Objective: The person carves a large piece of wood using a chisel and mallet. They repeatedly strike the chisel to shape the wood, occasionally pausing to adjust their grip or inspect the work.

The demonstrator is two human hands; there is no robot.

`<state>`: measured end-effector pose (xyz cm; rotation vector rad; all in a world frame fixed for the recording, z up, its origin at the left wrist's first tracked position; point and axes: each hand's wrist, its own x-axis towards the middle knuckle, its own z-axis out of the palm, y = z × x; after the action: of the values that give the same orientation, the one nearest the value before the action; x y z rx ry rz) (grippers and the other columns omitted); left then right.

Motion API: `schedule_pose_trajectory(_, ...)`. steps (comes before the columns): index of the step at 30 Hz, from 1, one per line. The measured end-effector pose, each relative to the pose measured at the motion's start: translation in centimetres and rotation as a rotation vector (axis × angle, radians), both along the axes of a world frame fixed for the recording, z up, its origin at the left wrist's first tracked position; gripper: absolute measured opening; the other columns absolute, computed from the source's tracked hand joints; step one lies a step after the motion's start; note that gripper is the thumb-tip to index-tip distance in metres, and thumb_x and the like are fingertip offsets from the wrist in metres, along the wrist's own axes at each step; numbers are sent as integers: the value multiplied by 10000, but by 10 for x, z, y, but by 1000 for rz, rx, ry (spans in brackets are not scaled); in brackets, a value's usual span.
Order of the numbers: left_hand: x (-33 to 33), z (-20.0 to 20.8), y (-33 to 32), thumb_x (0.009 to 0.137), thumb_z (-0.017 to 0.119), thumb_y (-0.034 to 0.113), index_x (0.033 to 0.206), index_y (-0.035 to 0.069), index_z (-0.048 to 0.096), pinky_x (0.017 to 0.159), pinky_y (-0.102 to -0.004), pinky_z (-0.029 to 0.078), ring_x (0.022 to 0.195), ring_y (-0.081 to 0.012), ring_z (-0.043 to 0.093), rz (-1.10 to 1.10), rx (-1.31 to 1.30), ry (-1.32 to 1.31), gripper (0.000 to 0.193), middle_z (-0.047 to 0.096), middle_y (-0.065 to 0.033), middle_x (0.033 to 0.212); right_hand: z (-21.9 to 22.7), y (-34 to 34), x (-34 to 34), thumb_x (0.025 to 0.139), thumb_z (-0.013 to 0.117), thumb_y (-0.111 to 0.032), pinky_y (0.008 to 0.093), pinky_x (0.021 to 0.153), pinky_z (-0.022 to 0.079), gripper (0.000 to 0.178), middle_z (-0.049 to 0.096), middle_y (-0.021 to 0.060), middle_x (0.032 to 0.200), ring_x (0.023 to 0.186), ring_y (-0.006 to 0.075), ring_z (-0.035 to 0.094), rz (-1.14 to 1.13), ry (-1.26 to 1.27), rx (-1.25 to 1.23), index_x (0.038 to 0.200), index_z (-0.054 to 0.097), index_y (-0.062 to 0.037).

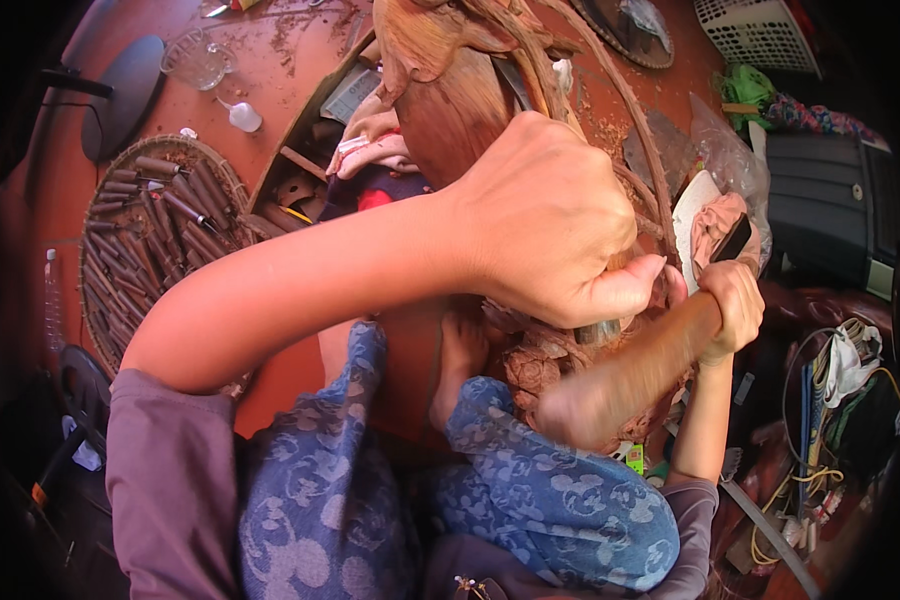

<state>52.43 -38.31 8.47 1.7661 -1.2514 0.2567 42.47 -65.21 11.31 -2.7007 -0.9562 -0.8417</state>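
Left hand (pixel 550 220) clenched round a metal-shafted tool (pixel 598 332), probably a chisel, mostly hidden. Right hand (pixel 735 310) grips a wooden mallet (pixel 635 378), blurred. Carved wood (pixel 532 368), floral relief, under and beyond both hands. Round woven tray (pixel 233 182) at left: heaped with brown-handled tools (pixel 160 222). Open box (pixel 292 135) beyond left forearm (pixel 310 268): pink cloth (pixel 380 140), dark cloth (pixel 340 200).

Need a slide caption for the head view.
Left hand closed on a chisel-like tool, right hand gripping a blurred wooden club by carved wood; basket of tools at left.
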Motion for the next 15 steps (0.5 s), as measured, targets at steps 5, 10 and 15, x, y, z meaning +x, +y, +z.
schedule_pose_trajectory(5, -26, 0, 0, 707, 678, 290, 494, 95, 513, 482, -386, 424, 489, -260, 538, -68, -85, -36, 333, 503, -47, 506, 2, 4, 0, 693, 868, -56, 372, 577, 531, 343, 574, 105, 656, 564, 270, 586, 84, -26, 74, 756, 532, -20)
schedule_pose_trajectory(10, -19, -6, 3, 701, 682, 273, 499, 92, 513, 476, -394, 420, 493, -269, 546, -74, -55, -16, 319, 492, -54, 503, 14, 14, -2, 703, 877, -86, 364, 544, 513, 360, 559, 97, 632, 551, 264, 576, 49, -11, 18, 772, 530, -21)
schedule_pose_trajectory(15, -16, -3, 3, 716, 674, 258, 494, 88, 512, 456, -400, 406, 463, -282, 527, -69, -65, 24, 323, 467, -69, 482, 12, 16, 2, 716, 879, -94, 367, 536, 508, 358, 559, 98, 630, 552, 260, 576, 129, -27, 80, 772, 533, -19)
